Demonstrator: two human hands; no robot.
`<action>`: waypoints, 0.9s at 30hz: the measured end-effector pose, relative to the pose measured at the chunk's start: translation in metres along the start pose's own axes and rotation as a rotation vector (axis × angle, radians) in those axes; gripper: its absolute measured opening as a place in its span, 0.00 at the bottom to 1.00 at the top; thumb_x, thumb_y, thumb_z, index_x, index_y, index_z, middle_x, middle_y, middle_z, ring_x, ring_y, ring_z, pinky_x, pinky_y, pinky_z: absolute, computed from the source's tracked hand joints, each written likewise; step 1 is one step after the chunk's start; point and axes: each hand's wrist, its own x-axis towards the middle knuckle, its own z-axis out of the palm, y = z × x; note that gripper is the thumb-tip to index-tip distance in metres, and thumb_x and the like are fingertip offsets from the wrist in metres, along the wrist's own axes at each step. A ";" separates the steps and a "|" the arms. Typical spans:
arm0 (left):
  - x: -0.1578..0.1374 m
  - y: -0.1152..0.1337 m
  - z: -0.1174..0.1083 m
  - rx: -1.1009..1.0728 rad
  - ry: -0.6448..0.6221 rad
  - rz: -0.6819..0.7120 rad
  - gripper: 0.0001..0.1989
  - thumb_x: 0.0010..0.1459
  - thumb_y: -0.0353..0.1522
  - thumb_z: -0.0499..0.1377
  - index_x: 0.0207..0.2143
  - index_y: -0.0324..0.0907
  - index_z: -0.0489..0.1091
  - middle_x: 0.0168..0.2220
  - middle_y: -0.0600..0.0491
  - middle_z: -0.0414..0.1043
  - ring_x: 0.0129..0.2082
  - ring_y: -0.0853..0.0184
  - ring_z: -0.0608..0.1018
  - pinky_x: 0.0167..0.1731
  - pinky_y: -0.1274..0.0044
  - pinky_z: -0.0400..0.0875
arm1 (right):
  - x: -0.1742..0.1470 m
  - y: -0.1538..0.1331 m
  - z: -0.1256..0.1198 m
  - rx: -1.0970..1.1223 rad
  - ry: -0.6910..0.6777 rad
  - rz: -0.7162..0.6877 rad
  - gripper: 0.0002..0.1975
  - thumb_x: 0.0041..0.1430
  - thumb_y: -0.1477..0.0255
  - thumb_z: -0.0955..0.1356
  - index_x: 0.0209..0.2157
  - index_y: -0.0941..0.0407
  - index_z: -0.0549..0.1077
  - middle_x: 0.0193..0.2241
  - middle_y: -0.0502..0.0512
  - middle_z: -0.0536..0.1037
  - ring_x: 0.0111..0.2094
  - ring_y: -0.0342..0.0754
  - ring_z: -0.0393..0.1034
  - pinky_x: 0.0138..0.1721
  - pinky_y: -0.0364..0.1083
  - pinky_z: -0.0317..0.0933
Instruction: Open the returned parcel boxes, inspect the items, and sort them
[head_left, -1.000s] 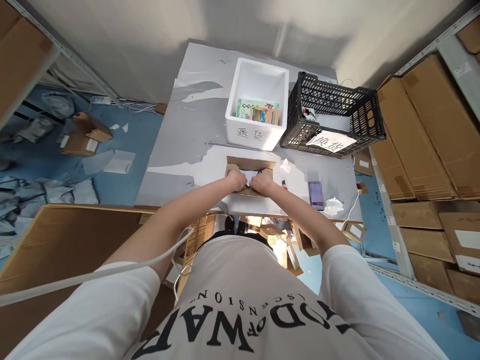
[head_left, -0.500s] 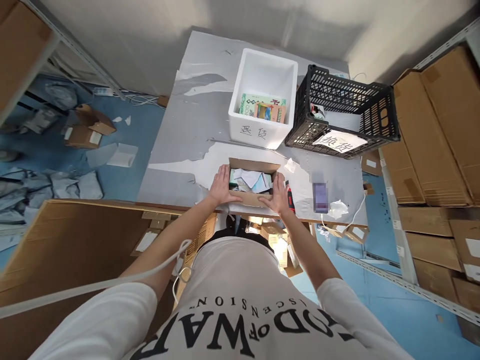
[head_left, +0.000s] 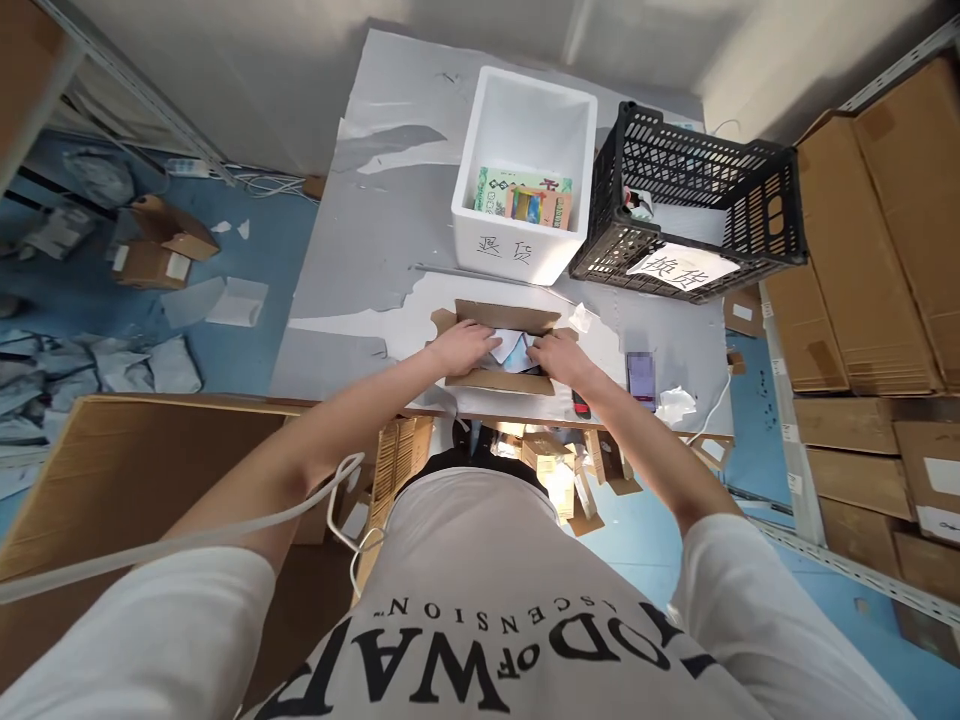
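Observation:
A small open cardboard box [head_left: 501,382] sits near the table's front edge with its flaps raised. Crumpled white and bluish paper [head_left: 517,352] fills the part of it that shows. My left hand [head_left: 466,347] reaches in over the box's left end, fingers curled onto the paper. From the right end my right hand [head_left: 559,357] reaches in too, its bent fingers closed at the paper's right side. What lies under the paper is hidden by it and by my hands. Beside my right wrist lies a red and black cutter [head_left: 580,405], partly covered by the arm.
Behind the box stand a white foam box [head_left: 517,255] holding colourful flat packs and a black plastic crate [head_left: 690,200] with a paper label. A phone [head_left: 641,378] and crumpled paper [head_left: 676,404] lie to the right. A large open carton [head_left: 150,480] stands at lower left.
Both hands have moved from gripping the small box's ends to inside it, onto the paper. Its flaps now stand spread wider. The camera view has shifted slightly.

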 end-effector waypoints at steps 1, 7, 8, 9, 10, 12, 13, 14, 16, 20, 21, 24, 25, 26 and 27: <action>0.011 -0.001 0.001 0.015 -0.065 0.067 0.31 0.52 0.28 0.59 0.61 0.42 0.61 0.63 0.42 0.61 0.62 0.56 0.65 0.61 0.64 0.54 | 0.008 0.000 -0.003 -0.049 -0.043 -0.057 0.16 0.60 0.81 0.61 0.48 0.59 0.72 0.45 0.65 0.76 0.46 0.54 0.70 0.46 0.50 0.57; 0.047 -0.001 0.038 0.020 -0.133 0.073 0.26 0.56 0.24 0.54 0.57 0.46 0.67 0.65 0.47 0.59 0.65 0.59 0.60 0.63 0.63 0.52 | 0.037 -0.011 0.007 -0.128 -0.087 -0.183 0.17 0.63 0.80 0.61 0.51 0.59 0.70 0.49 0.66 0.74 0.49 0.55 0.68 0.45 0.51 0.57; 0.048 -0.002 0.043 0.025 -0.125 0.067 0.25 0.58 0.25 0.52 0.58 0.45 0.66 0.65 0.45 0.59 0.65 0.59 0.61 0.63 0.63 0.52 | 0.039 -0.011 0.010 -0.120 -0.083 -0.159 0.16 0.63 0.80 0.60 0.50 0.60 0.71 0.49 0.67 0.73 0.49 0.55 0.67 0.45 0.51 0.57; 0.048 -0.003 0.046 0.029 -0.117 0.066 0.24 0.60 0.25 0.50 0.58 0.43 0.66 0.65 0.44 0.58 0.66 0.58 0.60 0.63 0.62 0.52 | 0.040 -0.010 0.013 -0.108 -0.087 -0.135 0.16 0.64 0.80 0.58 0.49 0.60 0.71 0.50 0.67 0.73 0.49 0.56 0.67 0.44 0.51 0.58; 0.048 -0.005 0.048 0.025 -0.113 0.069 0.24 0.61 0.25 0.49 0.59 0.42 0.65 0.65 0.42 0.58 0.66 0.58 0.60 0.62 0.61 0.53 | 0.040 -0.009 0.016 -0.089 -0.094 -0.109 0.16 0.64 0.80 0.57 0.47 0.60 0.72 0.49 0.67 0.73 0.49 0.56 0.67 0.43 0.51 0.59; 0.046 -0.010 0.047 -0.011 -0.113 0.072 0.24 0.62 0.25 0.48 0.59 0.41 0.65 0.64 0.42 0.59 0.65 0.58 0.62 0.61 0.62 0.56 | 0.038 -0.002 0.020 -0.024 -0.086 -0.038 0.16 0.64 0.81 0.57 0.47 0.60 0.71 0.48 0.67 0.73 0.47 0.55 0.67 0.40 0.50 0.60; 0.045 -0.012 0.044 -0.040 -0.110 0.060 0.24 0.62 0.25 0.48 0.59 0.42 0.65 0.63 0.42 0.61 0.64 0.59 0.63 0.61 0.64 0.58 | 0.036 0.001 0.021 0.025 -0.056 0.007 0.16 0.63 0.81 0.57 0.47 0.60 0.71 0.47 0.66 0.72 0.46 0.55 0.67 0.40 0.49 0.60; 0.043 -0.015 0.041 -0.071 -0.099 0.031 0.24 0.61 0.24 0.49 0.58 0.44 0.66 0.62 0.44 0.63 0.63 0.60 0.66 0.59 0.66 0.60 | 0.032 0.005 0.022 0.085 -0.003 0.052 0.16 0.63 0.81 0.57 0.47 0.59 0.70 0.46 0.66 0.72 0.45 0.54 0.67 0.40 0.49 0.60; 0.037 -0.019 0.032 -0.136 -0.055 -0.052 0.25 0.59 0.24 0.49 0.57 0.46 0.67 0.59 0.47 0.68 0.58 0.63 0.71 0.56 0.72 0.64 | 0.024 0.011 0.024 0.234 0.153 0.121 0.13 0.64 0.78 0.57 0.45 0.58 0.70 0.45 0.64 0.72 0.43 0.53 0.66 0.40 0.48 0.60; 0.018 -0.024 0.015 -0.261 0.070 -0.200 0.29 0.52 0.20 0.49 0.56 0.43 0.69 0.53 0.51 0.74 0.51 0.63 0.76 0.51 0.76 0.69 | 0.010 0.014 0.027 0.463 0.519 0.312 0.12 0.64 0.73 0.58 0.45 0.59 0.68 0.45 0.64 0.70 0.42 0.52 0.65 0.41 0.48 0.61; 0.013 -0.024 0.012 -0.273 0.086 -0.221 0.30 0.51 0.20 0.49 0.56 0.41 0.69 0.52 0.51 0.75 0.50 0.63 0.77 0.51 0.76 0.69 | 0.010 0.013 0.027 0.479 0.519 0.319 0.12 0.63 0.73 0.59 0.45 0.59 0.68 0.44 0.64 0.71 0.41 0.52 0.66 0.41 0.48 0.61; 0.003 -0.021 0.008 -0.252 0.068 -0.266 0.29 0.52 0.20 0.49 0.56 0.40 0.69 0.51 0.49 0.76 0.49 0.61 0.78 0.50 0.75 0.70 | 0.021 0.009 0.030 0.445 0.172 0.029 0.12 0.58 0.78 0.62 0.42 0.58 0.72 0.39 0.58 0.76 0.37 0.49 0.69 0.38 0.44 0.60; 0.002 -0.019 0.007 -0.239 0.047 -0.272 0.29 0.53 0.20 0.49 0.57 0.40 0.69 0.51 0.49 0.76 0.49 0.61 0.78 0.50 0.74 0.70 | 0.028 0.008 0.031 0.408 0.027 -0.092 0.13 0.56 0.79 0.63 0.42 0.56 0.73 0.39 0.56 0.77 0.35 0.48 0.69 0.36 0.43 0.60; 0.001 -0.018 0.007 -0.229 0.026 -0.273 0.28 0.54 0.21 0.48 0.57 0.41 0.68 0.52 0.49 0.75 0.50 0.61 0.78 0.51 0.74 0.70 | 0.036 0.006 0.033 0.367 -0.078 -0.171 0.15 0.55 0.79 0.64 0.43 0.55 0.74 0.38 0.54 0.79 0.33 0.46 0.70 0.35 0.42 0.60; 0.002 -0.016 0.007 -0.224 0.008 -0.271 0.28 0.55 0.21 0.48 0.57 0.41 0.68 0.53 0.49 0.75 0.50 0.61 0.77 0.51 0.74 0.69 | 0.043 0.003 0.036 0.333 -0.145 -0.211 0.17 0.54 0.79 0.65 0.45 0.54 0.75 0.37 0.53 0.80 0.30 0.45 0.70 0.33 0.42 0.60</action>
